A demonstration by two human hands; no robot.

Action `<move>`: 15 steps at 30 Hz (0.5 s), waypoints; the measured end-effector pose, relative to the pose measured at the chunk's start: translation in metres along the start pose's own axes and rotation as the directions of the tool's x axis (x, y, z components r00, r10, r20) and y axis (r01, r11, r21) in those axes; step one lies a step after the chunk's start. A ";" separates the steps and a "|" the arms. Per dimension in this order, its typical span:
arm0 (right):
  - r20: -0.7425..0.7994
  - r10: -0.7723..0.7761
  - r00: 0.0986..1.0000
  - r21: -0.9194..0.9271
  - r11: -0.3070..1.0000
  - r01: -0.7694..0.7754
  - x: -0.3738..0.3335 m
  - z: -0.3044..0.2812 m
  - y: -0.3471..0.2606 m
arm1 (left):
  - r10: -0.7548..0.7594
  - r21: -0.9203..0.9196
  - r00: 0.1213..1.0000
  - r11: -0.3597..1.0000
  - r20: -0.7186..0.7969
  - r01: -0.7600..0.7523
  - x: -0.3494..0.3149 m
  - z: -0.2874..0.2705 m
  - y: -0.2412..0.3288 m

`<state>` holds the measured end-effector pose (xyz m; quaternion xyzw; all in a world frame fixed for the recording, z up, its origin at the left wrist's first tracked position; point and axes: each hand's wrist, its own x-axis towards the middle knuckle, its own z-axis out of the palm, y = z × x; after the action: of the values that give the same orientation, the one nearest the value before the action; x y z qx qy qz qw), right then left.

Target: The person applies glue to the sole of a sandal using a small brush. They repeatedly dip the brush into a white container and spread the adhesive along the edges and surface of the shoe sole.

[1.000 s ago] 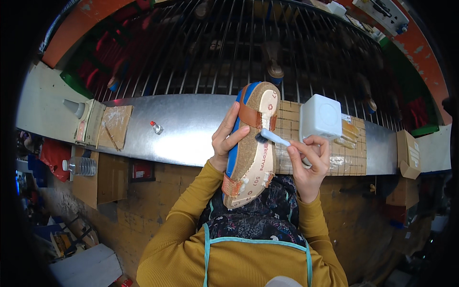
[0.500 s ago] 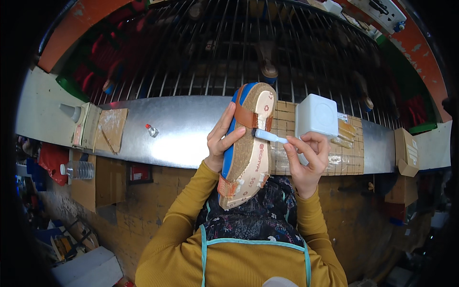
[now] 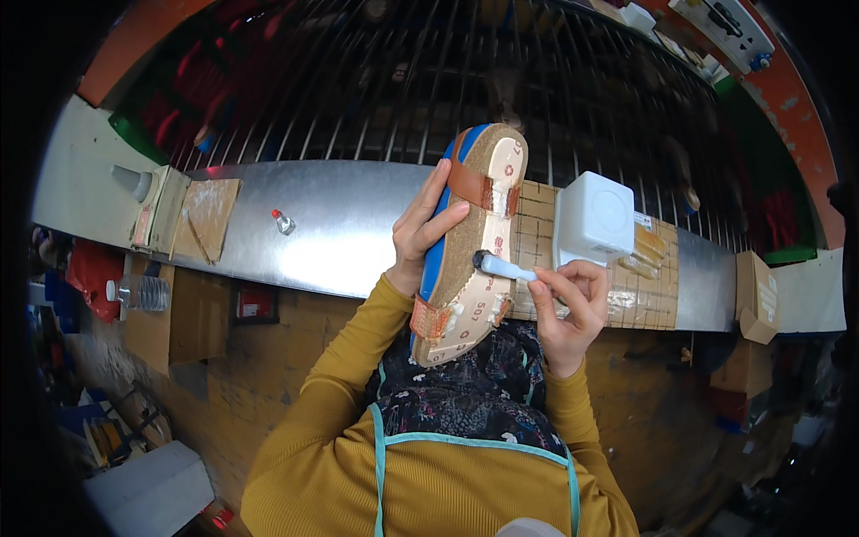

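"Where's the cork-sided sandal?"
"Near ctr of my feed, underside up. L hand, fingers part-spread, grips its 9 o'clock side, prob. to steady it."
"R hand?"
"At its 4 o'clock, fingers pinching the pale-blue brush, dark tip over sandal; I'd guess for fine ctrl."

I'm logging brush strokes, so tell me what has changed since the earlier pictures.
The right hand has moved the brush down the shoe, away from the upper strap and toward the lower strap. Nothing was picked up or released; the left hand keeps its grip on the shoe. The white container and red-capped bottle stayed put.
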<state>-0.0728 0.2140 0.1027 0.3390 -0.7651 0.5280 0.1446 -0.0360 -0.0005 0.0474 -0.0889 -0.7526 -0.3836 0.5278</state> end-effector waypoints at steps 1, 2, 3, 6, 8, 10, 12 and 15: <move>-0.004 -0.005 1.000 -0.006 1.000 0.005 -0.001 0.000 -0.001 | -0.007 0.002 1.000 1.000 -0.004 0.007 0.001 0.000 0.001; -0.015 -0.025 1.000 -0.009 1.000 0.025 -0.003 0.001 -0.001 | -0.013 0.004 1.000 1.000 -0.008 0.013 0.003 0.000 0.002; -0.025 -0.044 0.999 -0.012 0.999 0.044 -0.004 0.002 -0.001 | -0.020 0.005 1.000 1.000 -0.011 0.020 0.004 0.000 0.003; -0.048 -0.111 0.993 -0.064 0.992 0.107 -0.007 0.003 -0.003 | -0.025 0.022 0.999 0.999 -0.019 0.026 0.006 0.001 0.001; -0.051 -0.150 0.987 -0.108 0.984 0.144 -0.009 0.004 -0.006 | -0.021 0.030 0.999 0.999 -0.037 0.023 0.006 0.003 -0.001; -0.043 -0.182 0.982 -0.146 0.974 0.174 -0.010 0.003 -0.010 | -0.020 0.047 0.999 0.999 -0.051 0.022 0.007 0.004 -0.003; -0.040 -0.215 0.976 -0.179 0.962 0.204 -0.013 0.004 -0.011 | -0.021 0.064 0.998 0.998 -0.059 0.024 0.006 0.006 -0.006; -0.025 -0.271 0.962 -0.244 0.935 0.257 -0.012 0.002 -0.015 | -0.057 0.090 0.998 0.994 -0.037 0.060 0.008 0.003 -0.004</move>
<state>-0.0537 0.2135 0.1057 0.4032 -0.7660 0.4176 0.2761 -0.0438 -0.0039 0.0517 -0.0364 -0.7625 -0.3656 0.5326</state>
